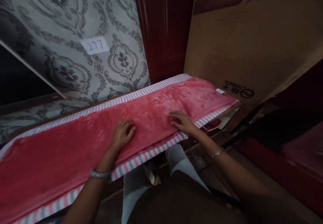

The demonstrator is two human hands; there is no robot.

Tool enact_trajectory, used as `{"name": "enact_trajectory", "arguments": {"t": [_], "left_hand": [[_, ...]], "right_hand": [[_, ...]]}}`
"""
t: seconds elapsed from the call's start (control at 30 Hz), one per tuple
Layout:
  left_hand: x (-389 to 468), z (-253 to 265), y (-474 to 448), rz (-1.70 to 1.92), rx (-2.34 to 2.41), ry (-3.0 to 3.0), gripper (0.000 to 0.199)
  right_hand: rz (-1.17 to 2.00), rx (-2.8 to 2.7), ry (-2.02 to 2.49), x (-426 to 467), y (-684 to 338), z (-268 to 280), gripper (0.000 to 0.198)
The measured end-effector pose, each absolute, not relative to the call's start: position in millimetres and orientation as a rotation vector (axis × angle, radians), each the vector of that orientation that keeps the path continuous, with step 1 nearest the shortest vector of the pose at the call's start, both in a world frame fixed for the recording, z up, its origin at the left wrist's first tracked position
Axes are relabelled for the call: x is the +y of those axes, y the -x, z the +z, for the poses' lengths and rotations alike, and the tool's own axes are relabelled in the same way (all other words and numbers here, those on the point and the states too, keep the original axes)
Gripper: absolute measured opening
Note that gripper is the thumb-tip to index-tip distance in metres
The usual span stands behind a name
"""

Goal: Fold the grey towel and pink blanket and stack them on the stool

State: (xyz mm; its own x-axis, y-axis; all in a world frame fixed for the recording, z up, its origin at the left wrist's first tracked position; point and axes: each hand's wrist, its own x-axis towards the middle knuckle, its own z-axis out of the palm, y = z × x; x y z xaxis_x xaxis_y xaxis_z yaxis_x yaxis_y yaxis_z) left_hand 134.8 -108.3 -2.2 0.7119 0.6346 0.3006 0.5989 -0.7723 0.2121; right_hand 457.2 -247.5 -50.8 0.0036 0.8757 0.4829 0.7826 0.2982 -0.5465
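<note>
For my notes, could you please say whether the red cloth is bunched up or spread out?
Spread out: the red cloth lies in a long strip over the striped cloth; whether doubled, I cannot tell.

Two hands [120, 134] [183, 122] are counted, at eight and four o'clock; likewise two bracelets [100, 174] [217, 153], one red plush cloth [151, 116], one paper label [95, 45] at ten, one cardboard sheet [252, 45] at two.

The person [161, 203] wears a dark top [186, 203], pale trousers [185, 165], a broad greyish left-wrist bangle [100, 174] and a thin silvery right-wrist bracelet [217, 152].
</note>
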Motion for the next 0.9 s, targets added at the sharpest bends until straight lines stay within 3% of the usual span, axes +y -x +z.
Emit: {"name": "enact_trajectory", "arguments": {"t": [0.17, 0.3, 0.6, 0.77, 0.9], "left_hand": [[-177.9, -9.4, -159.3, 0.523, 0.618, -2.864, 0.034], [-196.7, -23.7, -169.8, 0.510, 0.639, -2.907, 0.021], [-206.7, -18.0, -162.2, 0.492, 0.623, -2.870, 0.020], [-181.7, 2.2, -173.6, 0.617, 0.596, -2.845, 0.032], [-159.1, -16.8, -192.5, 0.618, 0.721, -2.995, 0.057]], "right_hand": [[0.200, -1.835, 1.385, -285.1, -436.2, -64.6, 0.040], [0.157, -1.798, 1.403, -283.3, -432.1, -68.2, 0.030], [0.116, -1.803, 1.344, -291.6, -429.3, -58.9, 0.023], [0.025, -1.732, 1.488, -276.5, -425.3, -39.7, 0.035], [0.036, -1.850, 1.820, -267.2, -416.8, -39.1, 0.057]]}}
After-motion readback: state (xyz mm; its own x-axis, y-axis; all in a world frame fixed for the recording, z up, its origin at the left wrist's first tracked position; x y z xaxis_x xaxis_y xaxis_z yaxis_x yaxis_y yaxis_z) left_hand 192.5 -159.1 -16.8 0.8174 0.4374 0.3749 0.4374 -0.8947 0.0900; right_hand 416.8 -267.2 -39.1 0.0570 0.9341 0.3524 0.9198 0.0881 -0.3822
